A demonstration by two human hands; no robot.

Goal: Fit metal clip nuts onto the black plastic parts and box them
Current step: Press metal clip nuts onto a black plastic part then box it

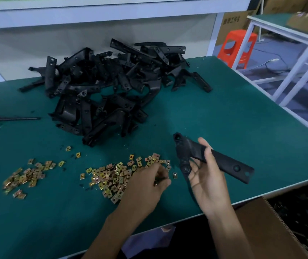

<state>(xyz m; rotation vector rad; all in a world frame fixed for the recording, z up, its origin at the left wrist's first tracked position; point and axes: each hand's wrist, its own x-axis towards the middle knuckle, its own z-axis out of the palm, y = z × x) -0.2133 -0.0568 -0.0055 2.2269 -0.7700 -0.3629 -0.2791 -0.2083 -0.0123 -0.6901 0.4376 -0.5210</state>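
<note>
Here right hand holds one black part near two clip-nut heaps.

Orange stool beside a white rack, cable on floor.

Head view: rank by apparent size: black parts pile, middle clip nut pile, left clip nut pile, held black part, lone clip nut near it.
1. black parts pile
2. middle clip nut pile
3. left clip nut pile and held black part: similar; the part is nearer the camera, so unranked
4. lone clip nut
</note>
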